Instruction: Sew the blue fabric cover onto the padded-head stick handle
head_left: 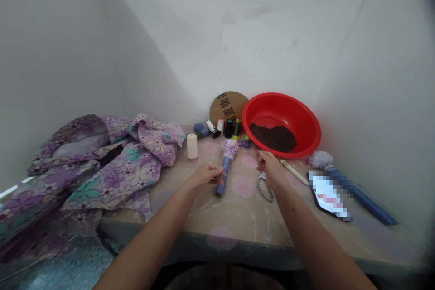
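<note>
A short blue tube [222, 176] lies on the table, its far end topped by a ball wrapped in floral cloth [230, 147] and gathered at the neck. At the tube's left side is my left hand [210, 174], thumb and fingers pinched together; whether they press on the tube or hold something thin is not clear. My right hand [268, 163] is raised right of the tube, also in a pinch, and what it holds is too small to make out. Below that hand, grey-handled scissors [265, 188] show their loops; the rest is hidden.
A red basin [316, 133] with dark soil stands behind my right hand, before a cardboard disc [224, 104]. Several thread spools [220, 125] and a white cone [192, 147] stand at the back. Floral cloth [118, 167] heaps left; a phone [328, 197] and longer blue stick [367, 199] lie right.
</note>
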A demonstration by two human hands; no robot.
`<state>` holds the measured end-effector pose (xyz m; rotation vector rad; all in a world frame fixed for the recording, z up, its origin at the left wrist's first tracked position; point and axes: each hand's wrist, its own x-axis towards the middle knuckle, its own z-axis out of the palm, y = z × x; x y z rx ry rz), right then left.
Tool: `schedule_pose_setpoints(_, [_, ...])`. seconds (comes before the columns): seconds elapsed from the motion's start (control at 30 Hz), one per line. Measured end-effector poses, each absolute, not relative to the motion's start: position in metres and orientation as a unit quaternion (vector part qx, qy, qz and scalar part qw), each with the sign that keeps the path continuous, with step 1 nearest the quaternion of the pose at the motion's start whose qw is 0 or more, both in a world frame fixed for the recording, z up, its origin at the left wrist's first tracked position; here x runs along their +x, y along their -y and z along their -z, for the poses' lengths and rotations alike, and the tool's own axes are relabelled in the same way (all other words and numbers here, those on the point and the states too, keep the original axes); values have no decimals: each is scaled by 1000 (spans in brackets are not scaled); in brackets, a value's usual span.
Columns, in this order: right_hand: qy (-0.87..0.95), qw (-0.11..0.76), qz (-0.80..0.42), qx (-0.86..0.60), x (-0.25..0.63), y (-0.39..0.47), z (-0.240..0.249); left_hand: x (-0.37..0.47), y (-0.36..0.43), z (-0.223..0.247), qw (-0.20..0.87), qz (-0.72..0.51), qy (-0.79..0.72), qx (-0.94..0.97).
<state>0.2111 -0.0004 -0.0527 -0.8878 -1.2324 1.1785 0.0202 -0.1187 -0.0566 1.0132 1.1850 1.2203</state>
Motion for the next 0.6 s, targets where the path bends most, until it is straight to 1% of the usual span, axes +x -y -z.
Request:
schedule_pose_setpoints(0.13, [552, 566, -467, -396, 214, 8, 62, 12, 114, 64, 579, -549, -476, 369])
schedule_pose_setpoints(0.2, [610, 538, -449, -370, 212, 18, 61, 11, 113, 65, 589, -562, -462, 352])
schedule_pose_setpoints(0.37, [777, 427, -357, -295, 203, 50, 56, 10, 116, 58, 619, -594, -406, 316])
schedule_pose_setpoints(0.5, [841, 306, -369, -249, 194, 72, 64, 9, 117, 58, 624, -615, -359, 321])
schedule_pose_setpoints(0.6, [858, 252, -367, -255, 183, 84, 75, 9, 118, 60, 604, -616, -355, 360])
